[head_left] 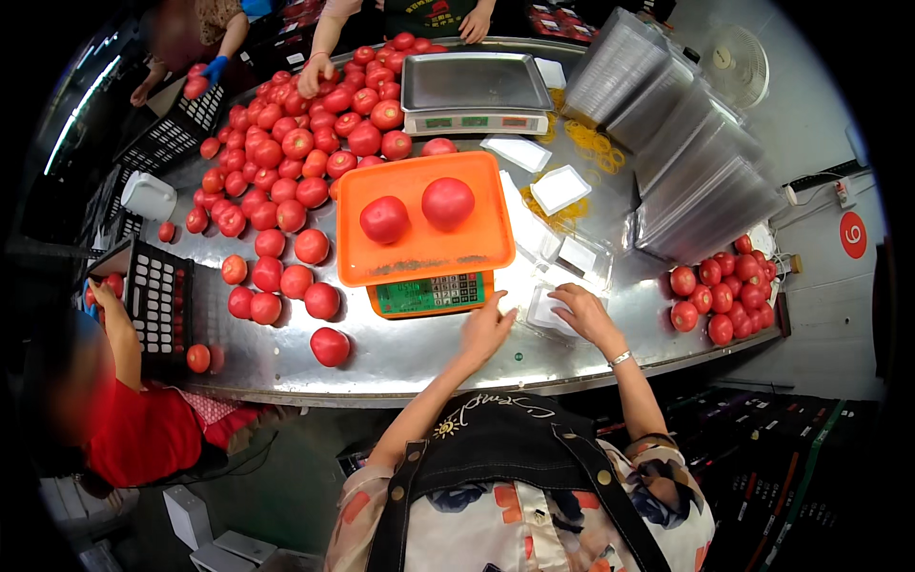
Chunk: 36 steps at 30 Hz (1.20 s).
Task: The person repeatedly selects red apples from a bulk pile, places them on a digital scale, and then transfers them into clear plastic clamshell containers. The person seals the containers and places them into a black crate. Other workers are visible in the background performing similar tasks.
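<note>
I see left hand (484, 332) empty, fingers apart, near the orange scale (434, 294); right hand (589, 318), fingers apart, at a white tray (543, 311) on the counter (405, 353), can't tell if touching. Two tomatoes (448, 203) sit on the scale's pan (419, 250), I've more tomatoes (286, 153) piled beyond

two red tomatoes (448, 204) are borne by an orange scale (426, 250), just beside which the left hand (484, 331) is held, the right hand (588, 316) being held at a white tray (542, 310), while a tomato heap (296, 144) is spread leftward.
</note>
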Available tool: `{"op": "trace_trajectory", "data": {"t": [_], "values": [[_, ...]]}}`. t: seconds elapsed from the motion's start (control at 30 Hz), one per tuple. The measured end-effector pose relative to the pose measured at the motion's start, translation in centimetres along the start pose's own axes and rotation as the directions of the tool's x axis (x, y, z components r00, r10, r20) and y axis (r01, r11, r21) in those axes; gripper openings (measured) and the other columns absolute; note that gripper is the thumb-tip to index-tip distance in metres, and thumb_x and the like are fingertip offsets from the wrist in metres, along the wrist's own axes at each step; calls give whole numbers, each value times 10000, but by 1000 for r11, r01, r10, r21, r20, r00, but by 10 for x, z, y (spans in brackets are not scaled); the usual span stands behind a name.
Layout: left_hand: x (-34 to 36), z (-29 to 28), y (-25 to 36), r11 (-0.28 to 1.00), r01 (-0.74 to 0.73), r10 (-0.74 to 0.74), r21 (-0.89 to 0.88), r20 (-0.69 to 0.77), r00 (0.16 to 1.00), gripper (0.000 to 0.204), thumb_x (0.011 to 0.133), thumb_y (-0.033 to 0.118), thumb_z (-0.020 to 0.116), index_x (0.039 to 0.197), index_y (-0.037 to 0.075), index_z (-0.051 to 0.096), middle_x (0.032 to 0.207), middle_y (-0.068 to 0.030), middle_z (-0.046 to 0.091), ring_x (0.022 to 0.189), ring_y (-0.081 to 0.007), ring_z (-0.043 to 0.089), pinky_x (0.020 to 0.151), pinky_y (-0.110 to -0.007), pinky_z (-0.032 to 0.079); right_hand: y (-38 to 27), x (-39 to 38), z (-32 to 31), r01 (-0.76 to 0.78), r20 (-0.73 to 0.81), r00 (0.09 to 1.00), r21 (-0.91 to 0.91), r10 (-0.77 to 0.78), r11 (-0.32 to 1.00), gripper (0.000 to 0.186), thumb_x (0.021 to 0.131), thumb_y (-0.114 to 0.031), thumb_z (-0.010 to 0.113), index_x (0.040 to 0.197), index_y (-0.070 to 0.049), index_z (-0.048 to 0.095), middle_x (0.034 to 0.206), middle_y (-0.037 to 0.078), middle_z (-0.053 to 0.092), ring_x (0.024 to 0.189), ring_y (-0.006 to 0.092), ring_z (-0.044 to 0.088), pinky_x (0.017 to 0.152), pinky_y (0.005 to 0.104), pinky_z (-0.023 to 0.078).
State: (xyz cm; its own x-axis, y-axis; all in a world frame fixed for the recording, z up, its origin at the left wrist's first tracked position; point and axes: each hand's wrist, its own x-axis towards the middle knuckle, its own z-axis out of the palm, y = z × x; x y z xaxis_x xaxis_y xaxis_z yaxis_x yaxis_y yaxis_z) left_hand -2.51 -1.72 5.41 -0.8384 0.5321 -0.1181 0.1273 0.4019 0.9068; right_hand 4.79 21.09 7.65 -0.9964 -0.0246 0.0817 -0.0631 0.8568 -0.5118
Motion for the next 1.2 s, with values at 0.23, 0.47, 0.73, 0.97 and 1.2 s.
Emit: {"op": "trace_trajectory", "data": {"t": [0.23,0.47,0.73,0.97,1.2], "values": [[40,-159,12,851,-113,398,513,-489,776,598,768,186,754,1279,40,481,1152,-176,539,1083,-353,502,919,-420,431,-86,130,-24,281,-244,934,59,-259,958,679,780,-243,737,1370,-118,427,1303,175,484,1122,366,531,924,418,470],[80,-181,-3,880,-12,238,474,-419,876,893,679,224,821,1418,83,339,1316,-190,426,1185,-389,434,990,-453,416,-114,216,13,91,-64,994,-23,-92,996,926,637,-379,822,1404,-118,373,1288,191,469,1102,388,530,917,441,475],[89,-178,-16,886,-53,269,460,-419,867,787,658,175,810,1340,94,425,1283,-186,442,1176,-386,444,987,-443,425,-116,165,4,248,-327,941,499,-85,831,890,647,-210,810,1408,-76,371,1336,152,454,1214,316,501,1021,401,437],[58,-152,16,831,-176,27,-528,-278,960,587,813,231,716,1298,59,434,1224,-156,523,1045,-311,580,818,-383,527,-92,93,-15,-19,157,971,800,178,-600,807,826,-570,621,1400,-68,360,1325,203,479,1158,360,554,837,433,579],[35,-78,33,-68,356,125,-932,346,930,727,887,571,541,1328,9,406,1211,-237,539,930,-381,615,675,-357,570,-56,29,-10,155,124,939,680,321,-717,846,844,-669,524,1391,-46,361,1346,264,451,1167,417,533,786,417,600]]}}
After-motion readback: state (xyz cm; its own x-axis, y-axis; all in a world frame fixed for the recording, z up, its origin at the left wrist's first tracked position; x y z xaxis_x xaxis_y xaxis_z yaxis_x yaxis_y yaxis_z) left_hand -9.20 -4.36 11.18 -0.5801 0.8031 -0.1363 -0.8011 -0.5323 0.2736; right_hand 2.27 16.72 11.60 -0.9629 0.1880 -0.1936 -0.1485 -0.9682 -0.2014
